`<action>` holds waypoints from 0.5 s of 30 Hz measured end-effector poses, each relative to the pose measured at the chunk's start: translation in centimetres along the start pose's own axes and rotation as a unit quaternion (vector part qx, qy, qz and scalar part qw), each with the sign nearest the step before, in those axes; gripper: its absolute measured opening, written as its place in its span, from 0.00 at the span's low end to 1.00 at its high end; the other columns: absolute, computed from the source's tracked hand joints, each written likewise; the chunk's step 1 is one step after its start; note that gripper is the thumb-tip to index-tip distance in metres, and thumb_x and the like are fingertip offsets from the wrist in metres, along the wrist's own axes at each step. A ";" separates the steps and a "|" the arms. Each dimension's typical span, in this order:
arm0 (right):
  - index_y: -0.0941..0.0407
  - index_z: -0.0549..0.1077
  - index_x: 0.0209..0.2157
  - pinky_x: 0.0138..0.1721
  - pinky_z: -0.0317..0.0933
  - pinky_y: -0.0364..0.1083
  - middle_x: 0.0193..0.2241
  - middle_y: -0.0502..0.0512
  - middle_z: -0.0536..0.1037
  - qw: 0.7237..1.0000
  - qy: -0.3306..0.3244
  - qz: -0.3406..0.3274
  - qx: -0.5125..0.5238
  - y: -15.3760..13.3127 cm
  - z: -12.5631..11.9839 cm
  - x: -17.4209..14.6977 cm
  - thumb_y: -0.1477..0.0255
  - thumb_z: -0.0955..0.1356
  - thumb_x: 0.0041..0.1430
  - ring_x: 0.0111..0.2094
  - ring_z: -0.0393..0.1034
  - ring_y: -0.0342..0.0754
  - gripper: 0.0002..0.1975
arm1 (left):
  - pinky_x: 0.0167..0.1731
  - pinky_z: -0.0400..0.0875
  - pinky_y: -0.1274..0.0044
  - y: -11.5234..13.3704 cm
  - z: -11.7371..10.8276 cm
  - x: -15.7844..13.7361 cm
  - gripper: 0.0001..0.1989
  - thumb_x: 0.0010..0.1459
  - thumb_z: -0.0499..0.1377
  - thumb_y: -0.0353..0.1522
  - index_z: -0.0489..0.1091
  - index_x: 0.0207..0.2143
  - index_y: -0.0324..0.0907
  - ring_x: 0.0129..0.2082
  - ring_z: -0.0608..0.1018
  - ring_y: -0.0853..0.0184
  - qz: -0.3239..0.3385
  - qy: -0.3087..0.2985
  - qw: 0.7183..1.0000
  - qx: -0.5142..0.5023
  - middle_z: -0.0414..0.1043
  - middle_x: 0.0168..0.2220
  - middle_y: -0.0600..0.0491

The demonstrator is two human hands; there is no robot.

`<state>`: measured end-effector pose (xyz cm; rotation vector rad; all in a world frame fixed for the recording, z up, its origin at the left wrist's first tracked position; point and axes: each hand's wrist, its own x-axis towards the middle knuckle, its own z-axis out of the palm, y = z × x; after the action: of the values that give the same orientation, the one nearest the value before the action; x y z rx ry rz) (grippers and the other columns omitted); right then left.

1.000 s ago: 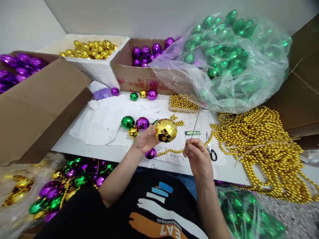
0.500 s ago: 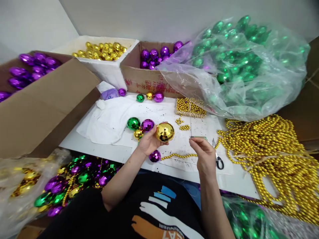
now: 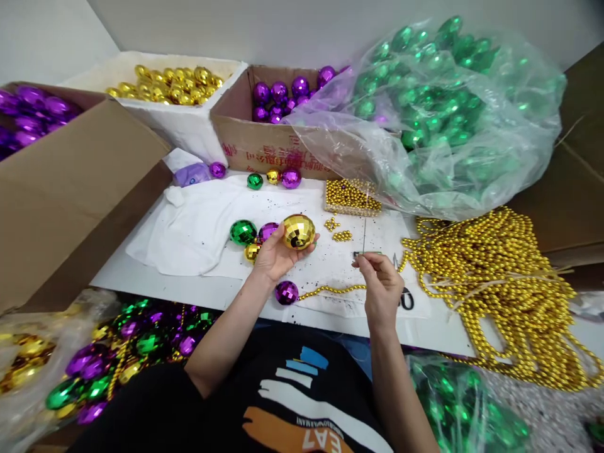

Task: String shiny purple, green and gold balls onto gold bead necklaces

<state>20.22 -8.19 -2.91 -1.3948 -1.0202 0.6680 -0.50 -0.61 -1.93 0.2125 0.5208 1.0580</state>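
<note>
My left hand (image 3: 279, 257) is wrapped round a large faceted gold ball (image 3: 299, 231), held above the white cloth. To the right, the fingertips of my right hand (image 3: 383, 283) are pinched together. A thin dark needle-like line (image 3: 365, 234) rises just above them; whether they grip it I cannot tell. Behind my left hand sit a green ball (image 3: 243, 232), a purple ball (image 3: 268, 231) partly covered by the fingers, and a small gold ball (image 3: 251, 252). Nearer me lies a purple ball (image 3: 286, 292) with a gold bead strand (image 3: 330, 289) running right from it.
Scissors (image 3: 406, 299) lie partly behind my right hand. A box of gold beads (image 3: 353, 198) stands farther back. Gold bead strands (image 3: 495, 302) are heaped at right. Boxes of balls, a purple-filled carton (image 3: 283, 148) among them, and a bag of green balls (image 3: 438, 113) line the back.
The view has shifted slightly. The gold ball has tilted in my left hand, its dark centre spot now lower. My right fingers stay pinched, and the thin dark line above them shows more clearly.
</note>
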 end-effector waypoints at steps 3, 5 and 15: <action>0.53 0.77 0.31 0.45 0.59 0.49 0.31 0.51 0.76 0.997 0.015 -0.051 -0.060 -0.7 0.2 0.1 0.65 0.71 0.59 0.39 0.69 0.50 0.07 | 0.41 0.79 0.69 0.4 0.7 0.1 0.21 0.61 0.62 0.40 0.68 0.55 0.43 0.55 0.76 0.50 0.019 -0.008 1.000 0.020 0.75 0.52 0.42; 0.53 0.76 0.31 0.43 0.60 0.49 0.30 0.50 0.75 0.997 0.011 -0.047 -0.055 -1.3 0.4 0.2 0.65 0.71 0.59 0.37 0.68 0.49 0.07 | 0.41 0.79 0.68 0.3 1.3 -0.3 0.26 0.56 0.66 0.41 0.69 0.54 0.41 0.56 0.75 0.48 0.009 -0.041 0.997 0.057 0.73 0.54 0.40; 0.53 0.77 0.32 0.35 0.62 0.46 0.28 0.49 0.75 0.994 -0.106 0.016 0.009 -1.4 1.9 -0.1 0.69 0.70 0.58 0.30 0.68 0.45 0.04 | 0.50 0.76 0.64 -1.3 3.2 -1.0 0.32 0.43 0.74 0.41 0.74 0.49 0.37 0.58 0.73 0.45 0.018 -0.130 0.978 0.161 0.75 0.53 0.39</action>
<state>18.27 -7.49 -1.79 -1.3474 -1.1575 0.8596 1.77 -1.84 0.56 0.6399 0.4494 0.9584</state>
